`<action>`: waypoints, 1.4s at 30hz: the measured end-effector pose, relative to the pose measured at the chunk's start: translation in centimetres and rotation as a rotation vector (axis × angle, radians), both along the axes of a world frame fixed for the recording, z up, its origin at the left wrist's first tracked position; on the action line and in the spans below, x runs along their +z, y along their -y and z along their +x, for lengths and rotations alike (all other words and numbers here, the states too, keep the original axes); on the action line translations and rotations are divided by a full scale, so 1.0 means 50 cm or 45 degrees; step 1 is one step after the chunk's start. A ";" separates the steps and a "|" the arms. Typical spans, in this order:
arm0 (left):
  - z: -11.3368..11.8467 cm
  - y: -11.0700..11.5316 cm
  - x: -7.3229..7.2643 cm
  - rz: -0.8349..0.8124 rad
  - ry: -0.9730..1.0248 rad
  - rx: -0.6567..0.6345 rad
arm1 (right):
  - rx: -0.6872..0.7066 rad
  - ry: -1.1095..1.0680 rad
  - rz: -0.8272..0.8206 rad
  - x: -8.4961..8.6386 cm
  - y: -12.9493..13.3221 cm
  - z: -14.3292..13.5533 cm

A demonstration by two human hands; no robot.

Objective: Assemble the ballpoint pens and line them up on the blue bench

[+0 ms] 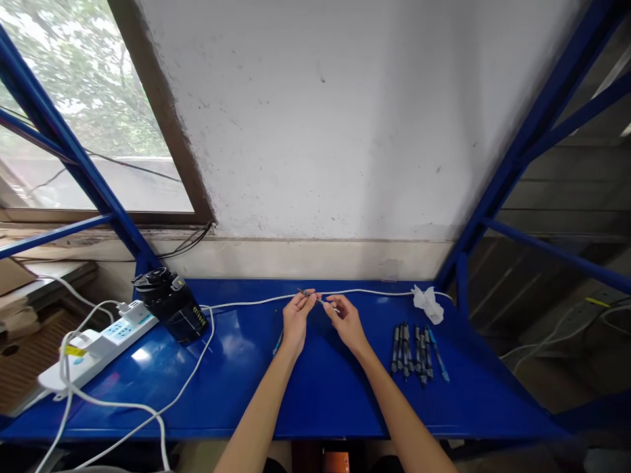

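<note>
Nearest you, the blue counter's [340, 407] front edge runs under your forearms [266, 404], which reach in from below. At your left, loops of white cord [113, 402] hang over that edge and lie across the top. Beside them a white power strip [101, 348] stretches away at a slant, with a white charger [132, 311] plugged in near its far end.

To the right of your right forearm, dark pens [406, 348] lie side by side in a loose row, and a light-blue pen [438, 355] lies at the row's right end. By your left wrist there is a slim blue piece [278, 343], partly hidden. A black bottle [172, 305] stands at the left, next to the strip.

Farther in, your left hand [296, 318] and right hand [346, 322] are near each other, just apart, both pinched on a slender pen [320, 301] held above the counter. Its dark end pokes past your left fingertips; whether it is whole or in parts, you cannot tell.

Behind your hands, a white cable [365, 291] crosses the back of the counter, touching a crumpled tissue [428, 304] at the right. Beyond rise the wall [315, 144] and, at left, a window [98, 112].
</note>
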State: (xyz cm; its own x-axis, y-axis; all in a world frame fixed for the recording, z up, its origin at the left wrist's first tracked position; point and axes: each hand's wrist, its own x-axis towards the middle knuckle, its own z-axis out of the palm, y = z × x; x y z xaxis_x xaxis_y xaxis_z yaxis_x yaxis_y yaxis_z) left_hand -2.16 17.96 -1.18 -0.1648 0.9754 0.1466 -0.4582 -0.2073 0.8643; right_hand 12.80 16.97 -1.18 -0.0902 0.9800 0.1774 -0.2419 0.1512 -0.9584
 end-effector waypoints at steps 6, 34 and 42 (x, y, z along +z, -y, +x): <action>-0.002 -0.002 0.000 0.014 -0.020 -0.007 | 0.170 -0.094 -0.142 0.009 0.003 0.008; -0.048 0.008 0.027 -0.133 0.743 -0.081 | -0.189 -0.833 -0.075 0.001 -0.031 0.115; -0.047 0.012 0.035 -0.135 0.836 -0.062 | -0.239 -0.963 -0.097 -0.004 -0.027 0.126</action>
